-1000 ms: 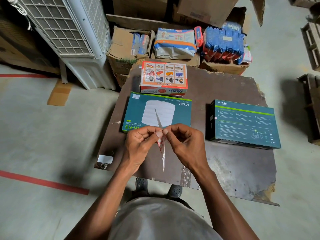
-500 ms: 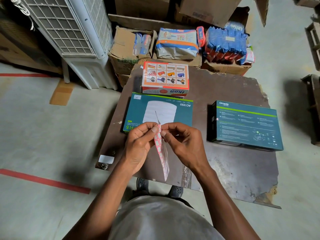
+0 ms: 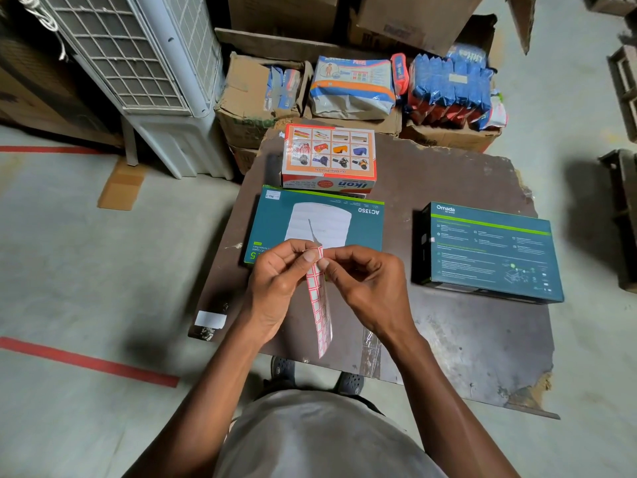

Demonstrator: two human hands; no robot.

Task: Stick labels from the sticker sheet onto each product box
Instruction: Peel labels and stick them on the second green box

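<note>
1. Sticker sheet (image 3: 319, 305) hangs in the head view between both hands, above the near part of the desk (image 3: 465, 339); its long axis runs almost straight toward and away from the person, top end at the fingertips, free end dangling toward the desk's near edge

2. Left hand (image 3: 279, 288) pinches the sheet's top edge from the left, thumb and forefinger pressed together on it; right hand (image 3: 365, 284) meets it from the right, fingers (image 3: 324, 263) curled and pinching at the same top corner, seemingly working a label loose

3. Wi-Fi box (image 3: 317, 225) lies flat directly beyond the fingertips, partly hidden by the hands, so it is the nearest target and either hand could reach it

4. Omada box (image 3: 489, 253) sits well apart to the right, closer to the right hand; the orange Ikon box (image 3: 329, 157) stands behind the Wi-Fi box, farthest off

5. Whether a label is already free cannot be told
</note>
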